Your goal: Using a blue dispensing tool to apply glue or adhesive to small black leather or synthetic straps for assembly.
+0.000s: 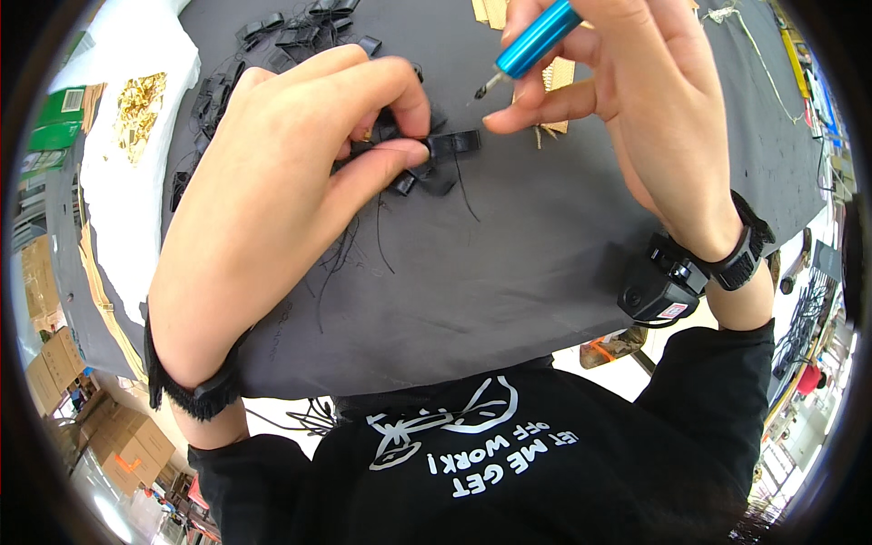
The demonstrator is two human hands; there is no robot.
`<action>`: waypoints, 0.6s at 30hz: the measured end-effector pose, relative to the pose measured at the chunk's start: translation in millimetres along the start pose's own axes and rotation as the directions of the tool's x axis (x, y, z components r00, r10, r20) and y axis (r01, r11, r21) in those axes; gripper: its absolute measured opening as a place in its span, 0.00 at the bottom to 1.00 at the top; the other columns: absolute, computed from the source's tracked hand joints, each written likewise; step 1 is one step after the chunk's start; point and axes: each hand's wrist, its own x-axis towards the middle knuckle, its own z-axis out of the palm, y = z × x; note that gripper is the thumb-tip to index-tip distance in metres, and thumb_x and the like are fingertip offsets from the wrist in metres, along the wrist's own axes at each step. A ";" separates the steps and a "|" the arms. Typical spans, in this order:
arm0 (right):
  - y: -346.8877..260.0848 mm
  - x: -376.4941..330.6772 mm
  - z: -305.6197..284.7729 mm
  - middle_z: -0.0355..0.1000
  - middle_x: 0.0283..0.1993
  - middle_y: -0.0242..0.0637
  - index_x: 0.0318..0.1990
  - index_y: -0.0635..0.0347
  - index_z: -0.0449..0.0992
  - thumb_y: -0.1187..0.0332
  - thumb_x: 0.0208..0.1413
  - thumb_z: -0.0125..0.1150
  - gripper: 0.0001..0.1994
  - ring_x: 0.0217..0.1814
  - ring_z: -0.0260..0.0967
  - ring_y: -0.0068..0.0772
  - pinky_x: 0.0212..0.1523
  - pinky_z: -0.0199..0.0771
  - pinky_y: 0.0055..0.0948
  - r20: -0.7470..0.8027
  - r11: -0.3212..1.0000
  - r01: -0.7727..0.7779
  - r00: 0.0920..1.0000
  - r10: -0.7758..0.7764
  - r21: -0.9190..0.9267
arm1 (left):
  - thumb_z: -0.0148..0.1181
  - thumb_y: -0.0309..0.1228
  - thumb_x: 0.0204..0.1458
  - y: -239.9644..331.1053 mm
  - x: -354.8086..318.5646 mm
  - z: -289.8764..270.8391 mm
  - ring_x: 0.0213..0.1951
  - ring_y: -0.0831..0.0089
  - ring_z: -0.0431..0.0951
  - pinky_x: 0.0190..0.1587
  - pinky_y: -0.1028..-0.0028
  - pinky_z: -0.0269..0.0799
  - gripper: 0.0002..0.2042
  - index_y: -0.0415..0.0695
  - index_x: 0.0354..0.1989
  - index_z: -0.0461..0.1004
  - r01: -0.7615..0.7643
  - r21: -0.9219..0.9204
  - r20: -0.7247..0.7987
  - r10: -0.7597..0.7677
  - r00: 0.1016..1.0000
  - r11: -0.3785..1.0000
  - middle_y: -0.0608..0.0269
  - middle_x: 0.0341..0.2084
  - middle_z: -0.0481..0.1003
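My left hand [272,173] pinches a black ribbon bow [456,143] between thumb and fingers, over the dark table. Part of the bow is hidden behind the fingers, and loose black threads hang from it. In my right hand [658,118] is a blue pen-shaped tool [538,41] with a thin metal neck and a dark tip. That tip points down to the left, a short way above and right of the bow, without touching it. The tool's upper end runs out of the picture.
Several black ribbon bows [300,36] lie heaped beyond my left hand. White sheeting [177,54] at the left carries a pile of small gold pieces [141,107]. Tan woven strips [559,82] lie behind my right hand. Cardboard boxes [136,445] stand at the lower left.
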 end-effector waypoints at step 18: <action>-11.2 3.1 -17.5 0.74 0.36 0.38 0.49 0.56 0.62 0.64 0.73 0.53 0.09 0.29 0.77 0.27 0.27 0.86 0.31 0.073 0.992 -0.081 0.995 0.074 0.096 | 0.71 0.30 0.50 15.9 4.5 4.1 0.30 0.69 0.69 0.40 0.71 0.63 0.11 0.45 0.38 0.77 0.001 0.082 -0.089 0.006 0.996 0.997 0.66 0.28 0.69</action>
